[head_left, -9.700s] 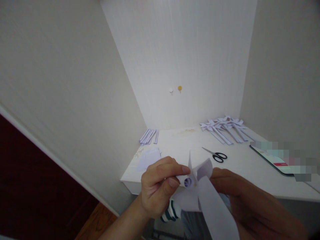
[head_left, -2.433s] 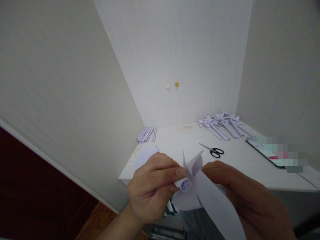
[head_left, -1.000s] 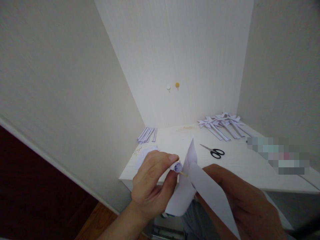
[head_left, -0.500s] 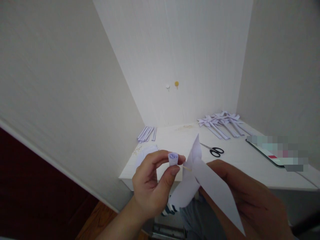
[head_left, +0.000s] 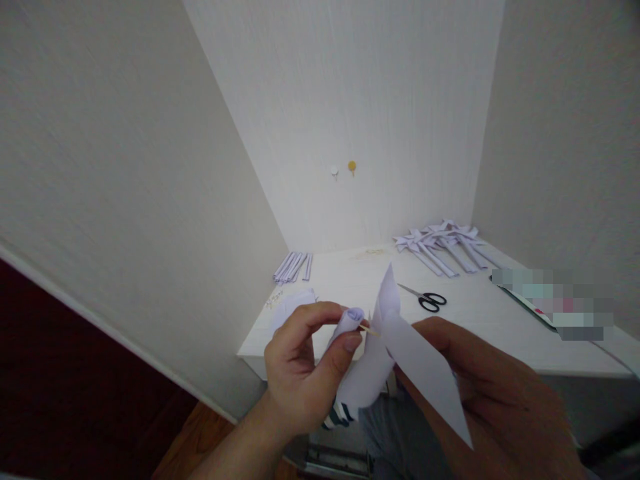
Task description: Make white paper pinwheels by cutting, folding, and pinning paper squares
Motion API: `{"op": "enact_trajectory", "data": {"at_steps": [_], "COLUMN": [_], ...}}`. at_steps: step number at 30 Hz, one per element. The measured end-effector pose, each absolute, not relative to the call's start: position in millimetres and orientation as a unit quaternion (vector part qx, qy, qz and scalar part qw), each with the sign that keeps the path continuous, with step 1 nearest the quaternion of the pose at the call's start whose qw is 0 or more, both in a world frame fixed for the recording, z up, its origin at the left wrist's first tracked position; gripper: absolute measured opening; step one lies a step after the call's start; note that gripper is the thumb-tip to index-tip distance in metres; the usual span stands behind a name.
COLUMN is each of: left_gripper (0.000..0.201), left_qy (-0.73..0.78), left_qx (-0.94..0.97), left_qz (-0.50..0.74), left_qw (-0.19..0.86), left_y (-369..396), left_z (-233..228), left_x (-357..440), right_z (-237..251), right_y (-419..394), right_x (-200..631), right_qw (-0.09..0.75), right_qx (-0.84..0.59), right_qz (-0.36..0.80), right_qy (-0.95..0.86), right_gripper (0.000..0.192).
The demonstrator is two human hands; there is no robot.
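Between the thumb and fingers of my left hand (head_left: 305,363) is a rolled paper tube (head_left: 346,327), its open end tilted up toward me. A thin wooden stick (head_left: 371,329), like a toothpick, runs from beside the tube's end to the middle of a white paper pinwheel (head_left: 420,357). My right hand (head_left: 500,393) is closed on the pinwheel from behind and the right; its fingertips are partly hidden by the paper blades. Tube and pinwheel are held close together, in front of the table's near edge.
On the white table (head_left: 345,280) lie black-handled scissors (head_left: 430,301), several paper tubes (head_left: 293,267), a pile of finished paper pinwheels (head_left: 445,247), paper sheets (head_left: 295,308), small sticks (head_left: 374,252) and a partly blurred phone-like device (head_left: 530,303). Walls enclose the table's sides and back.
My left hand has tilted the paper tube, so more of its length shows and its end sits slightly right. The pinwheel has shifted a little left and its lower blade up.
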State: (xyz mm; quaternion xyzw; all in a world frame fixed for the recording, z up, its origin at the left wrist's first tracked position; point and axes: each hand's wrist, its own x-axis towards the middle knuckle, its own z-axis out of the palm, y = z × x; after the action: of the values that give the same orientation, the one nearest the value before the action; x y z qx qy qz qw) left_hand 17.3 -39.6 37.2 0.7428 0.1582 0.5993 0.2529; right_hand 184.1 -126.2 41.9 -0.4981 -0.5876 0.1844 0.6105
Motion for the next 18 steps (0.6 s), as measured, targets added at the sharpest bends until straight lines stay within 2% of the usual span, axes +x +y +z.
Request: {"op": "enact_trajectory", "data": {"at_steps": [7,18], "left_gripper": [0.028,0.040], "left_qy": [0.160,0.064], "left_qx": [0.758,0.780], "left_qz": [0.591,0.591], "left_qw": [0.227,0.195], "left_y": [-37.2,-28.8], "left_z": [32.9,36.9], "left_x": [14.2,16.3], "right_z": [43.3,40.2], "right_y": [-126.6,-128.4], "right_x": [181.8,188.2], "right_qw": [0.629,0.614], "right_qx": [-0.496,-0.485], "right_qz": [0.189,0.177], "right_qy": [-0.569,-0.597], "right_gripper": [0.018,0.012]}}
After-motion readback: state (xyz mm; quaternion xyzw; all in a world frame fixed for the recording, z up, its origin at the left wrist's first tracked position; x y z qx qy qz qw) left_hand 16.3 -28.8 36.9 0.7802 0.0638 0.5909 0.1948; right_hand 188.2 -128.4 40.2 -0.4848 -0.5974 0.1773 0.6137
